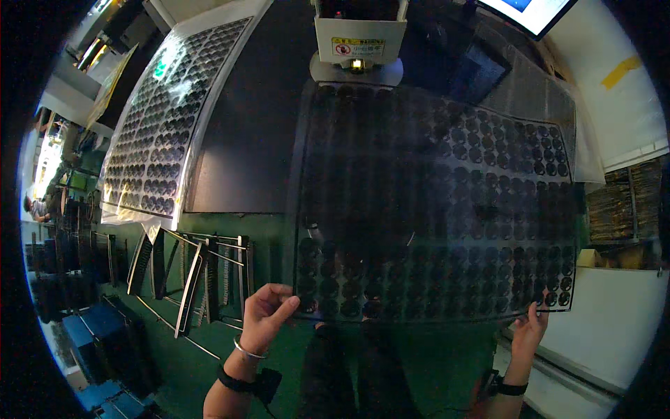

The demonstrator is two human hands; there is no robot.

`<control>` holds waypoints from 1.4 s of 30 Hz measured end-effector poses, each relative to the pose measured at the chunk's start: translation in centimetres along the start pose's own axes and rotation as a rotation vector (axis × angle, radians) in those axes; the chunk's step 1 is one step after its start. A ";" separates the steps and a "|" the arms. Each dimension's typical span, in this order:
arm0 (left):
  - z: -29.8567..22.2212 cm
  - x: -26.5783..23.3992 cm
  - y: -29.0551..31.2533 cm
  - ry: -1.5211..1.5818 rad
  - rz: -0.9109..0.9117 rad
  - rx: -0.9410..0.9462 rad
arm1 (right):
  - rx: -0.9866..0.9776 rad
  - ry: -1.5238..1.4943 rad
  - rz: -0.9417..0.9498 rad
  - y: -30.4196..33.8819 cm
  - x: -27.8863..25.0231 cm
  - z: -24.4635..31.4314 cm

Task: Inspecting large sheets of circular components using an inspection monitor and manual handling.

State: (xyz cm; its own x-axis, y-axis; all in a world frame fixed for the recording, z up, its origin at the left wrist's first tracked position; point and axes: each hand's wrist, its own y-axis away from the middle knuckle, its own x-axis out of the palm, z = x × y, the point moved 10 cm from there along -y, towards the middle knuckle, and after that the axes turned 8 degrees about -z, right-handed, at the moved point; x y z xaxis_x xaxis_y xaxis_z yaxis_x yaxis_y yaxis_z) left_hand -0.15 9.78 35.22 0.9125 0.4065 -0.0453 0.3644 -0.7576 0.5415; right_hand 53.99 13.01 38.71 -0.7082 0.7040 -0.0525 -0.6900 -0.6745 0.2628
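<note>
A large, thin, see-through sheet (488,209) printed with rows of dark round discs spreads out in front of me. Its far edge lies over the dark worktable, under a white machine head (359,43) with a small lit lamp. The near part hangs past the table's front edge, and my legs show through it. My left hand (269,314) pinches the near left corner, thumb on top. Near the right corner, my right hand (528,332) grips the front edge, with most of its fingers hidden below the sheet.
Left on the dark worktable (241,153) lies a similar disc-printed sheet (157,133) on white backing. Metal rack frames (202,279) and blue boxes (98,339) stand on the green floor at left. A monitor (534,12) is far right, a white cabinet (600,318) nearer. Someone sits far left.
</note>
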 end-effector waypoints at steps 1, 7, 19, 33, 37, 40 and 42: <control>-0.3 0.2 -0.3 0.004 0.003 0.013 | -0.003 -0.004 0.000 -0.2 0.0 -0.2; -1.4 1.0 -1.9 0.040 -0.022 0.084 | 0.002 -0.005 0.012 -0.3 0.4 -0.4; -2.6 0.1 -2.8 0.033 -0.065 0.122 | 0.062 0.044 -0.065 0.3 1.2 -0.8; -2.6 -0.1 -3.5 0.010 -0.078 0.142 | -0.029 0.025 -0.002 0.4 2.4 -0.1; -3.2 0.0 -3.9 0.016 -0.078 0.164 | 0.012 0.032 -0.046 -0.2 1.6 -1.1; -3.2 0.3 -4.0 0.037 -0.061 0.127 | -0.040 0.008 -0.062 -0.6 1.2 -0.9; -3.2 0.2 -4.2 0.055 -0.074 0.119 | -0.022 0.011 -0.111 -0.7 0.5 -1.2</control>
State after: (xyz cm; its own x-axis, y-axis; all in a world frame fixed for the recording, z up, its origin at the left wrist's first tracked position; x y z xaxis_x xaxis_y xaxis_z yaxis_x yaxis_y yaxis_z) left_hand -2.09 14.62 35.62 0.8719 0.4886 -0.0337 0.4531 -0.7785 0.4344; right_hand 53.94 13.60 37.33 -0.6291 0.7720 -0.0910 -0.7670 -0.5976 0.2336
